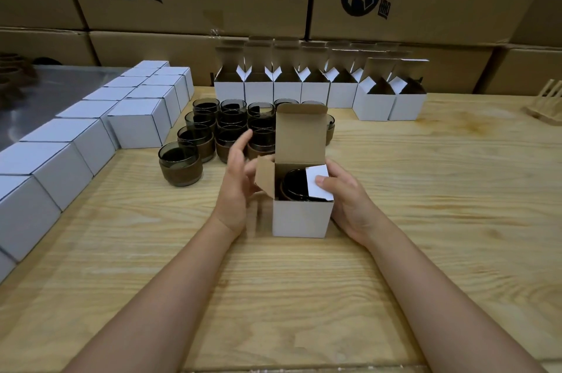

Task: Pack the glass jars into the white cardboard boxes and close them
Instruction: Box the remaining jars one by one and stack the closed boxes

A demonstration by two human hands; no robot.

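table [304, 296]: pale wood; two bare forearms reach in over it from the near edge
box [301, 219]: white, upright at table centre, top not closed
jar [292, 187]: dark glass, inside the box, partly covered by the right flap [316, 173]
right hand [349, 202]: palm against the box's right wall, thumb laid on the right flap and pressing it down over the jar; other fingers hidden behind the box
left hand [235, 190]: just beside the box's left wall, palm turned inward, fingers loosely spread and nearly straight, gripping nothing; blurred, so contact between thumb and left flap [265, 176] cannot be told
left flap: brown side showing, standing out at a slant
lid [301, 135]: upright at the box's back, tuck tab bent forward, hiding some glassware behind it
loose jars [232, 123]: dark glass with brown bands, grouped behind the left hand, one set apart at front left
shut boxes [137, 126]: white, in rows along the table's left side, near to far
open boxes [287, 93]: white, a row at the far edge, lids up
rack [544, 102]: wooden, far right, cut by the frame edge
cartons [197, 8]: brown, stacked as a wall behind, dark printed logos
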